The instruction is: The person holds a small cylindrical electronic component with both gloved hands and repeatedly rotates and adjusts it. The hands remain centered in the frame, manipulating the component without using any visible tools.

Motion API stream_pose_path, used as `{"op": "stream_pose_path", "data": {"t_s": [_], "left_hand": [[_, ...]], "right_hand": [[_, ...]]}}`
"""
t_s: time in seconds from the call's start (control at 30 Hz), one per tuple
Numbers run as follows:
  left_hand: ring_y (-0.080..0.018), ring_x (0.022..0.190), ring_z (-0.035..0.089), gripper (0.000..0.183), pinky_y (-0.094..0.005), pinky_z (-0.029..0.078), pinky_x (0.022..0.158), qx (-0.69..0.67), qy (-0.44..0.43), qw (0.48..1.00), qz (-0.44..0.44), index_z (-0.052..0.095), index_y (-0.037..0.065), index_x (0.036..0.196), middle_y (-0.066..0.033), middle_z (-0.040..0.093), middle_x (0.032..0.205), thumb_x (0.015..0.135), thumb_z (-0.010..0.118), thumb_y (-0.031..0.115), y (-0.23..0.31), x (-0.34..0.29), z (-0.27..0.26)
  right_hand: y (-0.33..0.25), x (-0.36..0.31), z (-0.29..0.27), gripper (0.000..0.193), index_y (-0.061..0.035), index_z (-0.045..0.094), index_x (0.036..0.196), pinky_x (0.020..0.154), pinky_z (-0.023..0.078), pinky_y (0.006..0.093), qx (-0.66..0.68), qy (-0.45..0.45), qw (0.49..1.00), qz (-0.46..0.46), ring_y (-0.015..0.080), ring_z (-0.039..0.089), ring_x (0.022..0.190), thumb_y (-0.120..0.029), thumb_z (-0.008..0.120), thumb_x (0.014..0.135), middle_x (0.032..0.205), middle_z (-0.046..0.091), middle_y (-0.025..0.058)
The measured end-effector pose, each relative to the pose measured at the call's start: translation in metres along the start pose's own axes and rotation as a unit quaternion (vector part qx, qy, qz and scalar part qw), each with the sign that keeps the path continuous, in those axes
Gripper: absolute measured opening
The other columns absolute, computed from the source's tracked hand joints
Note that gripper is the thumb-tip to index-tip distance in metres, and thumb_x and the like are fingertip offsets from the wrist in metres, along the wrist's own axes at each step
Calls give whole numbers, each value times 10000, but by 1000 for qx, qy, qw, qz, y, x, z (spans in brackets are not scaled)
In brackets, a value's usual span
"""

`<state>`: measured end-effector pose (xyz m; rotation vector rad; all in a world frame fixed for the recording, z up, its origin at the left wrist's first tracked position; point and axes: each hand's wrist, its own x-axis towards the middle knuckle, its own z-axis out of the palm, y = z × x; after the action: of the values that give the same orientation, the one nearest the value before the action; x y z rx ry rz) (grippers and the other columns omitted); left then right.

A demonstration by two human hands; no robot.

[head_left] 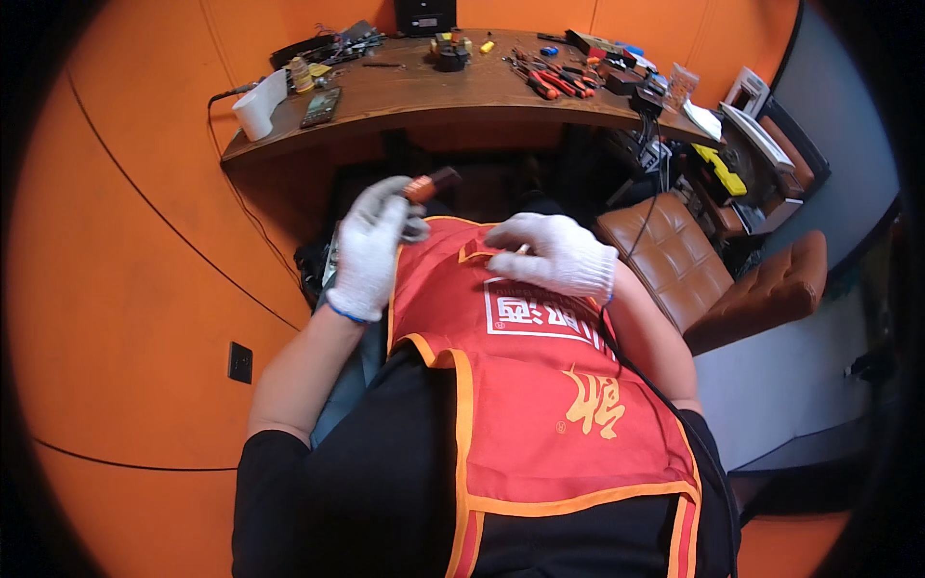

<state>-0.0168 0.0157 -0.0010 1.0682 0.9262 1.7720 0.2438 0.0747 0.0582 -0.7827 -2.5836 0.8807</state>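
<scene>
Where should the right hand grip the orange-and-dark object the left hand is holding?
Probably on the dark end, coming from the right. The left hand holds the orange-and-dark object by its orange end, while the dark end sticks out, pointing right and slightly up in the view, clear of the glove. The right hand is on that side.

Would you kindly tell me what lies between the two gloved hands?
In the head view, the orange-trimmed red apron shows between the left hand, holding an orange-and-dark object, and the right hand.
</scene>
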Motion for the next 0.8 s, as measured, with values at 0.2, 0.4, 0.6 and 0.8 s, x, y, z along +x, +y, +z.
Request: {"op": "stream_pose_path", "data": {"t_s": [0.2, 0.4, 0.6, 0.8], "left_hand": [[-105, 835, 642, 290, -261, 543, 789, 27, 27, 999, 14, 586, 24, 1331, -75, 669, 1047, 1074, 513, 139, 2, 2, -8], [-67, 808, 569, 295, -210, 487, 717, 46, -15, 999, -21, 558, -13, 1332, -57, 637, 1036, 1090, 481, 138, -9, -2, 4], [-45, 779, 533, 309, -202, 451, 691, -14, 16, 999, 25, 553, 54, 1375, -16, 594, 984, 1106, 467, 181, -6, 15, -17], [-69, 797, 554, 319, -213, 469, 691, 22, -42, 993, -109, 539, 24, 1371, -37, 597, 971, 1099, 478, 178, -9, 10, 17]], "right_hand": [[-16, 45, 27, 388, -89, 728, 1157, 871, 553, 451, -257, -197, 946, 15, 380, 699, 994, -396, 581, 972, 1071, 731, 182], [-24, 51, 53, 248, -44, 765, 1002, 821, 582, 421, -233, 88, 967, -61, 372, 714, 980, -204, 719, 818, 1045, 726, 213], [-37, 71, 68, 261, -152, 796, 1050, 803, 575, 453, -238, -6, 971, -26, 340, 729, 966, -290, 672, 866, 1050, 765, 111], [-34, 6, 25, 282, -88, 758, 1069, 832, 551, 456, -124, -79, 983, -111, 361, 699, 963, -297, 634, 925, 1020, 734, 160]]}}
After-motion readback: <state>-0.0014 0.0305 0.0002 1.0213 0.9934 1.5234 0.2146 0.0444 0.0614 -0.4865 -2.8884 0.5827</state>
